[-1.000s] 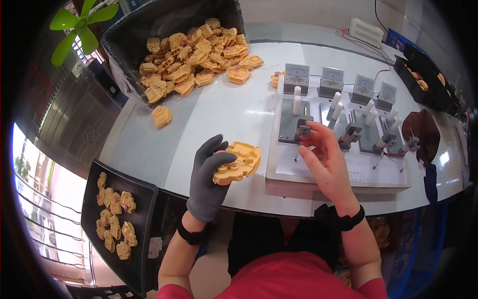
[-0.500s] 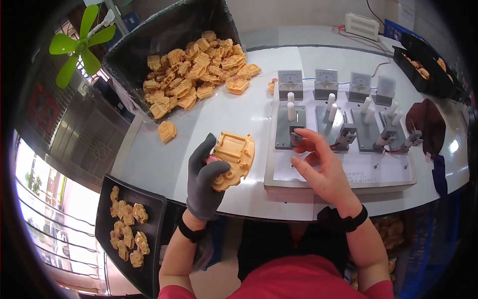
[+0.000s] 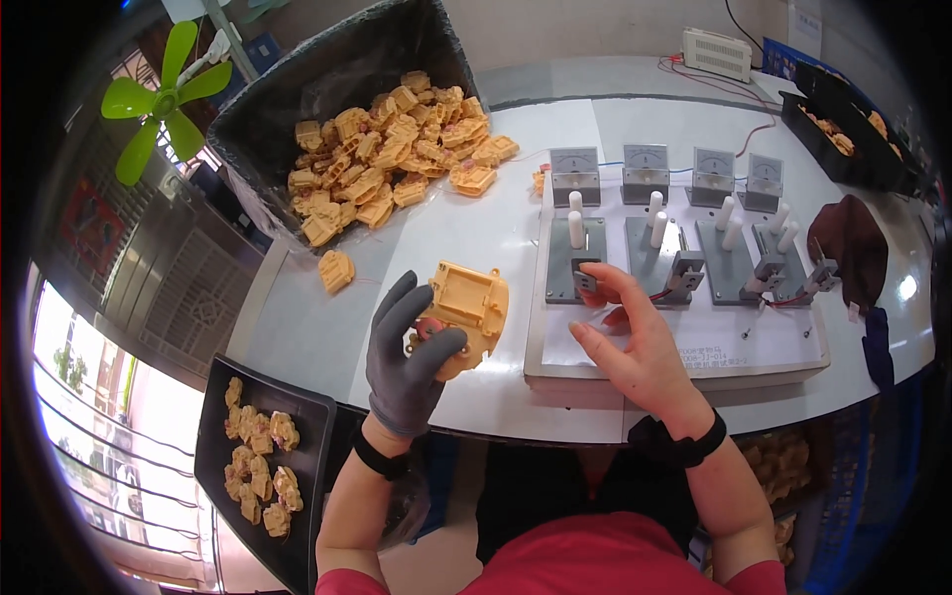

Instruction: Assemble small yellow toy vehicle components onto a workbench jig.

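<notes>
My left hand [image 3: 409, 359], in a grey glove, grips a yellow plastic housing [image 3: 466, 302] above the near edge of the table. A small reddish part shows on the housing between thumb and fingers. My bare right hand [image 3: 640, 352] is over the front left of a white test board [image 3: 684, 372], with thumb and fingers apart. Its index fingertip is at a small grey block [image 3: 585, 282] on the leftmost grey plate [image 3: 561, 260]; whether it presses is hard to tell. White pegs [image 3: 576, 230] stand on that plate, and a grey dial meter [image 3: 575, 177] stands behind it.
A black bin [image 3: 253, 139] heaped with yellow housings lies tilted at the back left; one loose housing [image 3: 336, 270] sits before it. A black tray [image 3: 302, 436] with several more is lower left. A green fan [image 3: 164, 104], a power unit [image 3: 717, 55] and a dark cloth [image 3: 851, 248] surround the table.
My left fingers have loosened and shifted on the housing, uncovering more of the reddish part. My right hand has moved slightly down and left, its index finger still at the grey block.
</notes>
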Demonstrator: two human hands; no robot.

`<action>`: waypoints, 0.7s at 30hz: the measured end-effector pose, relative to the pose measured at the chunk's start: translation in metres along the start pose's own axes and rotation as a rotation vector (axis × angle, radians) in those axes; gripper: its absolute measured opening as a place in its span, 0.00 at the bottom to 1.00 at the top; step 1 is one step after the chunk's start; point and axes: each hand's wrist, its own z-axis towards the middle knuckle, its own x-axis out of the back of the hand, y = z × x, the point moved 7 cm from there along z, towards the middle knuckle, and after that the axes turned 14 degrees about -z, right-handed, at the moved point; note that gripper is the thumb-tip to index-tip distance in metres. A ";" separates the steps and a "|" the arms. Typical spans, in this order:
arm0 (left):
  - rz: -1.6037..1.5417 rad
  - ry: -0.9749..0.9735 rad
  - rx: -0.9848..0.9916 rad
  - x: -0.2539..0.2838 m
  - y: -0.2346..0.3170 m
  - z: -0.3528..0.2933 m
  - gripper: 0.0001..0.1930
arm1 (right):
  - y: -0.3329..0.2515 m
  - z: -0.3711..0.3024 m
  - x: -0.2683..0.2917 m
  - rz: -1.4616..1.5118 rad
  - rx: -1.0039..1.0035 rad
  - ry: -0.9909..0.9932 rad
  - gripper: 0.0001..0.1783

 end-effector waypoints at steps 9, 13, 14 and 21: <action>-0.098 -0.086 0.047 -0.027 -0.055 0.074 0.20 | -0.004 0.001 0.000 0.089 0.042 -0.037 0.23; -0.018 -0.171 -0.066 -0.066 -0.057 0.120 0.17 | -0.004 -0.001 0.001 0.081 0.046 -0.037 0.23; 0.021 -0.218 -0.102 -0.076 -0.053 0.128 0.16 | -0.005 -0.002 0.001 0.084 0.055 -0.035 0.23; 0.001 -0.541 -0.216 -0.110 -0.026 0.133 0.10 | -0.002 -0.001 0.001 0.092 0.091 -0.027 0.25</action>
